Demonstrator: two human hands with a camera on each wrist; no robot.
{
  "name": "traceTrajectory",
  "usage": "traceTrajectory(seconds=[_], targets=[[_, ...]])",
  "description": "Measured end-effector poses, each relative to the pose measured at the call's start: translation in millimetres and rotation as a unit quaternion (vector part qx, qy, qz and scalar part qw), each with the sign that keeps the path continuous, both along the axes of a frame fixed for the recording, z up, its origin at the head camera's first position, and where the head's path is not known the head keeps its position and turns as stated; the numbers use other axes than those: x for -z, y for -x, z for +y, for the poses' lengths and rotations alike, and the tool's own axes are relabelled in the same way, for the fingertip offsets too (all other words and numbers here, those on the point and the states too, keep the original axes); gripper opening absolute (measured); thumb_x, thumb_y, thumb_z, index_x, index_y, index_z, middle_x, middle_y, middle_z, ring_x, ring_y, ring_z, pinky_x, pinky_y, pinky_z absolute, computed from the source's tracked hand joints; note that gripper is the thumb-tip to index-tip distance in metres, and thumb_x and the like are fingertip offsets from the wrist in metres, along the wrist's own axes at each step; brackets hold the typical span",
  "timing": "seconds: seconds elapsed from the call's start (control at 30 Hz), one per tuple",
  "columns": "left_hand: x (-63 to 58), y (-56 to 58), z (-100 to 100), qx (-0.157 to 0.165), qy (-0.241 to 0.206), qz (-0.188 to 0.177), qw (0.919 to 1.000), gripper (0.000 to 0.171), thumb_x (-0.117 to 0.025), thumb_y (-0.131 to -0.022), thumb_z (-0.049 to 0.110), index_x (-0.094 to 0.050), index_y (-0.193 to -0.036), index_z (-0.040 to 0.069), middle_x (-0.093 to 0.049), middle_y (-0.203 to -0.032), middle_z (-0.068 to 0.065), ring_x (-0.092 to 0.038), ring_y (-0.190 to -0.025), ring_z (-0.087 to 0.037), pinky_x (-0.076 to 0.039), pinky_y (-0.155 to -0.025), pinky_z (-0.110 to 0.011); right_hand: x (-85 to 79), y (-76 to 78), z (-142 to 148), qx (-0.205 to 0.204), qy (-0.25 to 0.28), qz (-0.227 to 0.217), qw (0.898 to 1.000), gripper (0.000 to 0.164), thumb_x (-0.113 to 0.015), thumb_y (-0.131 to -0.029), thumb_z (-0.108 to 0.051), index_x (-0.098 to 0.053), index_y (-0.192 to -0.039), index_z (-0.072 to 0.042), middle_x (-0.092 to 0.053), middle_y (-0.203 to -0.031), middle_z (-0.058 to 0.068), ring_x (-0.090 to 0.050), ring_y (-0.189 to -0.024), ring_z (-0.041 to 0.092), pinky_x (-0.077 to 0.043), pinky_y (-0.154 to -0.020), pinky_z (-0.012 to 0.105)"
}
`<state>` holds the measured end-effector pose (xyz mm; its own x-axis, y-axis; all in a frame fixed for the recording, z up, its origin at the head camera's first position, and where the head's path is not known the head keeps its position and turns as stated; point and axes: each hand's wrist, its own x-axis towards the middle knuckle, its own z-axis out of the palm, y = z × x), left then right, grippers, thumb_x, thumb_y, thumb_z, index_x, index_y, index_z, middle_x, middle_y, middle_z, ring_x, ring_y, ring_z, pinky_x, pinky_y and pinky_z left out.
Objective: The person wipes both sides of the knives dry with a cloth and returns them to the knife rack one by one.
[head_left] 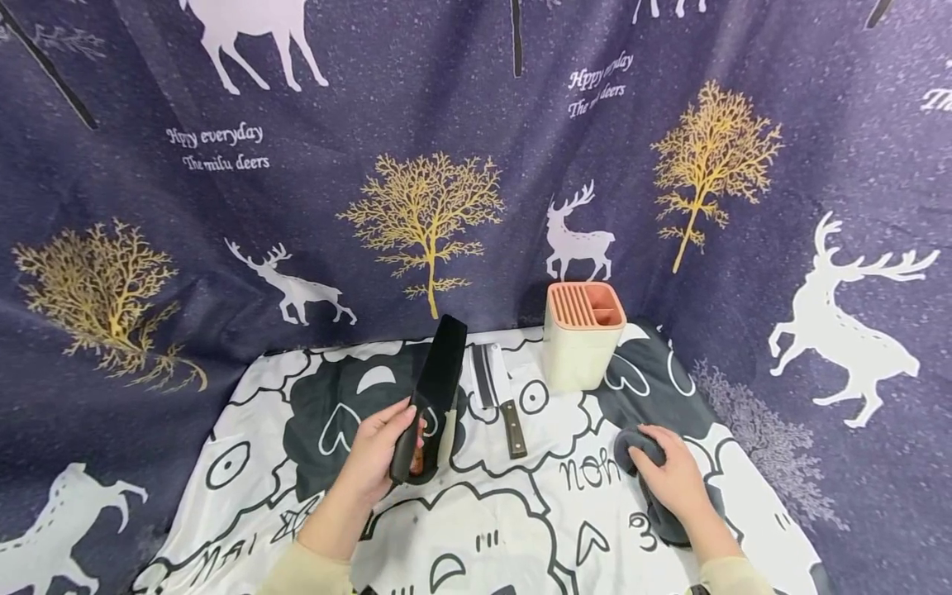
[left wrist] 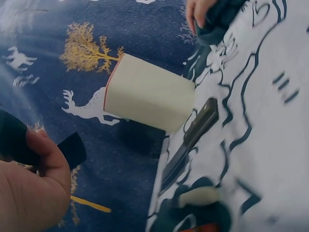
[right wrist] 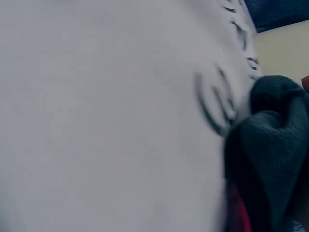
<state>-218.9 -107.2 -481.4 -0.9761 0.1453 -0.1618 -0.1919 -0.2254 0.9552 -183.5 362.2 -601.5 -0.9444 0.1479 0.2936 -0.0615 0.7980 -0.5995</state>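
In the head view my left hand grips the black handle of a wide black-bladed knife, tilted with its blade pointing up and away. The left wrist view shows the thumb and fingers of that hand curled around the handle. My right hand grips a bunched dark grey cloth at the right of the table; the cloth fills the right edge of the right wrist view. A cleaver with a dark wooden handle lies flat between the hands. Partly hidden behind the left hand is a reddish-brown handle.
A cream knife holder with an orange slotted top stands at the back right of the table. Beside the black knife lies a pale cream piece. A black-and-white patterned cloth covers the table, with a dark blue deer-print curtain behind.
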Motion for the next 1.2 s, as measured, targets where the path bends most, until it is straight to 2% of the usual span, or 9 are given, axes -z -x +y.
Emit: traceTrajectory(seconds=[0.1,0.2,0.27,0.4,0.57,0.67,0.83,1.0,1.2], targets=[[-16.5,10.3,-2.8,0.004,0.020,0.004,0.9998,0.047,-0.056,-0.105,0.014,-0.049,-0.148,-0.004,-0.068,-0.085,0.004,-0.064,-0.065,-0.007,-0.052,-0.053,-0.021,-13.6,3.6,5.2,-0.005,-0.007,0.014,1.000,0.047,-0.069,-0.097,-0.030,-0.061,-0.136,-0.004,-0.054,-0.143,0.028,-0.052,-0.130,0.050,-0.043,-0.103,0.067],[-34.5,22.5,-5.1,0.012,0.045,0.014,0.9988,0.047,-0.056,-0.104,0.011,-0.048,-0.147,-0.006,-0.069,-0.085,0.003,-0.064,-0.064,-0.007,-0.055,-0.057,-0.021,-32.8,11.6,7.7,-0.024,-0.018,0.049,0.998,0.047,-0.071,-0.095,-0.025,-0.061,-0.135,-0.003,-0.055,-0.141,0.028,-0.052,-0.129,0.050,-0.043,-0.102,0.066],[-46.3,31.9,-6.6,0.025,0.069,0.030,0.9969,0.047,-0.057,-0.104,0.011,-0.048,-0.147,-0.008,-0.070,-0.085,0.003,-0.066,-0.066,-0.007,-0.058,-0.063,-0.021,-47.2,20.0,8.0,-0.042,-0.032,0.079,0.996,0.047,-0.073,-0.093,-0.021,-0.062,-0.134,-0.001,-0.058,-0.139,0.028,-0.053,-0.127,0.050,-0.043,-0.102,0.065],[-68.8,50.2,-6.5,0.057,0.120,0.054,0.9896,0.047,-0.059,-0.104,0.013,-0.051,-0.145,-0.008,-0.070,-0.086,0.002,-0.066,-0.066,-0.008,-0.059,-0.066,-0.023,-80.9,43.6,5.4,-0.082,-0.063,0.119,0.988,0.050,-0.075,-0.088,-0.016,-0.062,-0.134,0.000,-0.061,-0.136,0.028,-0.055,-0.127,0.049,-0.042,-0.104,0.064],[-92.5,72.4,1.1,0.084,0.149,0.067,0.9831,0.045,-0.061,-0.103,0.014,-0.055,-0.143,-0.006,-0.071,-0.087,0.000,-0.068,-0.066,-0.010,-0.060,-0.065,-0.024,-120.7,74.6,-3.6,-0.123,-0.110,0.110,0.980,0.052,-0.074,-0.091,-0.019,-0.060,-0.139,-0.002,-0.058,-0.142,0.026,-0.053,-0.132,0.048,-0.041,-0.108,0.065],[-104.5,86.3,5.7,0.096,0.168,0.070,0.9786,0.045,-0.061,-0.103,0.016,-0.056,-0.143,-0.003,-0.071,-0.088,0.000,-0.069,-0.068,-0.011,-0.061,-0.067,-0.026,-137.2,91.6,-12.4,-0.149,-0.137,0.099,0.974,0.054,-0.072,-0.092,-0.021,-0.059,-0.140,-0.002,-0.057,-0.144,0.026,-0.051,-0.135,0.047,-0.040,-0.110,0.064],[-123.7,107.9,9.9,0.119,0.205,0.052,0.9699,0.045,-0.061,-0.104,0.019,-0.056,-0.145,0.002,-0.071,-0.100,-0.006,-0.069,-0.075,-0.012,-0.062,-0.074,-0.030,-144.4,115.1,-27.5,-0.173,-0.207,0.094,0.958,0.057,-0.069,-0.093,-0.027,-0.056,-0.144,-0.002,-0.054,-0.147,0.027,-0.048,-0.138,0.049,-0.038,-0.114,0.063],[-146.2,122.1,15.6,0.161,0.238,0.034,0.9573,0.044,-0.060,-0.104,0.021,-0.056,-0.145,0.005,-0.068,-0.110,-0.011,-0.069,-0.079,-0.015,-0.060,-0.071,-0.029,-140.4,123.9,-35.2,-0.177,-0.237,0.105,0.950,0.059,-0.070,-0.093,-0.029,-0.057,-0.142,0.001,-0.054,-0.147,0.028,-0.048,-0.138,0.050,-0.037,-0.116,0.062],[-178.4,135.5,28.7,0.221,0.282,0.028,0.9332,0.037,-0.060,-0.104,0.027,-0.064,-0.135,0.008,-0.072,-0.093,-0.004,-0.067,-0.070,-0.016,-0.050,-0.054,-0.027,-138.2,127.9,-35.8,-0.178,-0.245,0.113,0.946,0.062,-0.069,-0.093,-0.029,-0.055,-0.144,0.003,-0.056,-0.146,0.025,-0.051,-0.137,0.047,-0.038,-0.117,0.059]])
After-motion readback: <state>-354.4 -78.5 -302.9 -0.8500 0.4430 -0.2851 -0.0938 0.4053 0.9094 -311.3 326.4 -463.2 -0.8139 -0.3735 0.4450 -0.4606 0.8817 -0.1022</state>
